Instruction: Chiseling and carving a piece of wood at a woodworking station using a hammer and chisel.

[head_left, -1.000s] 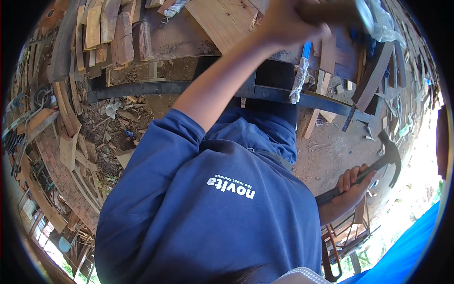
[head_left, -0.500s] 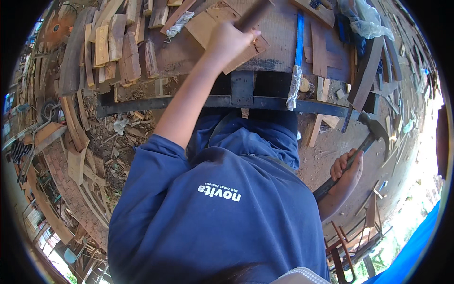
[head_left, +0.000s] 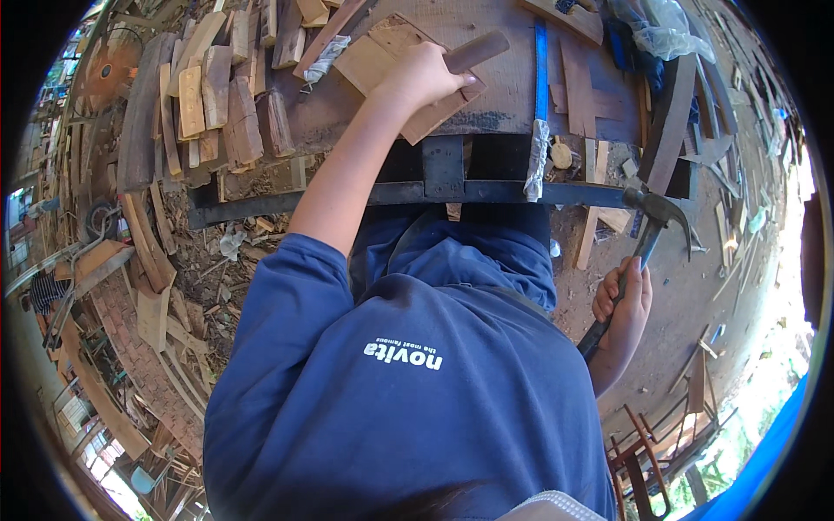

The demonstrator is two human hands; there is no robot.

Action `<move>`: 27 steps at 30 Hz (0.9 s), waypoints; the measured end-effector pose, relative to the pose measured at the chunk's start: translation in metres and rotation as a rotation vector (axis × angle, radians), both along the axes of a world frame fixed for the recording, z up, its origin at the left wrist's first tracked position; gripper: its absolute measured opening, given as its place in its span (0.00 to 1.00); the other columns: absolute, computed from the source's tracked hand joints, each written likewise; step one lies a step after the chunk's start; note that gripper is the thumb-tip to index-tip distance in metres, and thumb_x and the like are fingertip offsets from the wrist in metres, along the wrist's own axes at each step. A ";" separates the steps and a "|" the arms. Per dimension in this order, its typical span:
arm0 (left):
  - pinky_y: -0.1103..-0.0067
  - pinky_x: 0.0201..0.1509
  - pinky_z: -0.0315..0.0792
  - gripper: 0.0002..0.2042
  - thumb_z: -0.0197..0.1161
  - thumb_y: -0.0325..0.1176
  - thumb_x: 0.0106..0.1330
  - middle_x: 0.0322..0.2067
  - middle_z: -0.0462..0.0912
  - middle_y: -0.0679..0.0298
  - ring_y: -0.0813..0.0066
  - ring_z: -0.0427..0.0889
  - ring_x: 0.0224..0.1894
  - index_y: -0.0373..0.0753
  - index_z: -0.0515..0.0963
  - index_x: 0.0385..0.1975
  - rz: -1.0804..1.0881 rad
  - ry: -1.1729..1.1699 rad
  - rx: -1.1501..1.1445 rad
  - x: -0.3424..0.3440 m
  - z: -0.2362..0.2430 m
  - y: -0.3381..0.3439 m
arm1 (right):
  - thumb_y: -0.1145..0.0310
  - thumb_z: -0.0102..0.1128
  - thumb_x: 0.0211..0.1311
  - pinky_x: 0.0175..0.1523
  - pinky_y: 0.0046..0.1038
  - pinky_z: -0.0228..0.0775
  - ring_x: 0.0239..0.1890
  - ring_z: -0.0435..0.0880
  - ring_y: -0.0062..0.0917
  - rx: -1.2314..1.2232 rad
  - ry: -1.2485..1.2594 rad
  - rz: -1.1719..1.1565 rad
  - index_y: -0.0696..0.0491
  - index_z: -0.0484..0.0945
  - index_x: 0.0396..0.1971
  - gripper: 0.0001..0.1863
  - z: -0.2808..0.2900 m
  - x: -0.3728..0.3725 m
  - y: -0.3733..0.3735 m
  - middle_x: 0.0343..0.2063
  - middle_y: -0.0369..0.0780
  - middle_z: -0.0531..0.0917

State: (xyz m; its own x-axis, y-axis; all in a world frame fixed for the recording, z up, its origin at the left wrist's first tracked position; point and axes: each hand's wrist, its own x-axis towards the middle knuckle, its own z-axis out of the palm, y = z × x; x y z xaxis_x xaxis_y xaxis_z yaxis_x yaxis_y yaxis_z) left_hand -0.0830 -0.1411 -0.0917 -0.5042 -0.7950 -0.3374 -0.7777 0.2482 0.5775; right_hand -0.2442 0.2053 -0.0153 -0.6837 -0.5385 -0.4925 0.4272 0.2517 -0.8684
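The left hand [head_left: 423, 76], at about twelve o'clock in the view, is closed around a short round brown wooden handle [head_left: 473, 52]. The handle's long axis runs from the fist toward two o'clock, its free end pointing up and right over the worn wooden workbench top [head_left: 504, 95]. Under the fist lies a flat pale plywood offcut [head_left: 382, 61], tilted on the bench, touching the hand.

The right hand [head_left: 624, 304], at about three to four o'clock, grips the dark shaft of a steel claw hammer [head_left: 651, 227]. The hammer's long axis runs from the hand up toward one o'clock; the head sits at the top end, level with the black metal rail [head_left: 347, 198] of the bench edge, its claw curving toward three o'clock.

Half a second ago the hammer head stood farther out to the right and the hand gripped lower on the shaft; now the head is nearer the bench. The left hand has kept its place on the offcut.

A blue strip [head_left: 540, 61] lies along the bench, just right of the handle.
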 end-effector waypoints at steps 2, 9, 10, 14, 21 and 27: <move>0.77 0.26 0.76 0.21 0.70 0.47 0.56 0.24 0.83 0.60 0.74 0.83 0.21 0.34 0.81 0.38 -0.029 0.019 0.072 0.003 0.003 -0.009 | 0.58 0.45 0.75 0.13 0.14 0.51 0.11 0.59 0.09 -0.007 -0.023 0.052 0.51 0.66 0.33 0.14 -0.003 0.001 -0.001 0.16 0.30 0.64; 0.83 0.22 0.72 0.17 0.66 0.41 0.57 0.20 0.80 0.64 0.79 0.79 0.16 0.33 0.80 0.39 -0.130 0.002 0.197 0.003 0.005 -0.021 | 0.58 0.45 0.75 0.13 0.14 0.52 0.11 0.60 0.10 0.034 -0.094 0.103 0.51 0.65 0.32 0.13 -0.012 0.005 -0.011 0.16 0.31 0.65; 0.83 0.22 0.72 0.17 0.66 0.41 0.57 0.20 0.80 0.64 0.79 0.79 0.16 0.33 0.80 0.39 -0.132 0.000 0.197 0.004 0.001 -0.023 | 0.59 0.45 0.75 0.13 0.14 0.52 0.11 0.60 0.10 0.040 -0.099 0.114 0.51 0.65 0.32 0.13 -0.013 0.005 -0.011 0.16 0.31 0.65; 0.84 0.20 0.67 0.14 0.66 0.39 0.57 0.19 0.79 0.66 0.83 0.74 0.14 0.35 0.80 0.35 -0.102 0.225 0.303 0.017 -0.010 -0.030 | 0.59 0.45 0.75 0.14 0.15 0.53 0.11 0.61 0.10 0.064 -0.107 0.140 0.51 0.65 0.32 0.13 -0.016 0.007 -0.011 0.17 0.31 0.65; 0.84 0.22 0.71 0.16 0.70 0.39 0.55 0.19 0.79 0.65 0.82 0.75 0.16 0.32 0.81 0.35 -0.048 0.346 0.293 0.016 -0.009 -0.023 | 0.59 0.45 0.75 0.14 0.15 0.52 0.11 0.61 0.10 0.085 -0.126 0.132 0.51 0.65 0.32 0.12 -0.020 0.009 -0.012 0.17 0.31 0.65; 0.85 0.22 0.67 0.17 0.70 0.41 0.55 0.19 0.77 0.68 0.84 0.71 0.16 0.34 0.80 0.37 -0.044 0.297 0.232 0.011 -0.003 -0.017 | 0.59 0.46 0.74 0.14 0.14 0.52 0.12 0.62 0.09 0.108 -0.142 0.151 0.50 0.65 0.31 0.12 -0.025 0.010 -0.014 0.17 0.30 0.65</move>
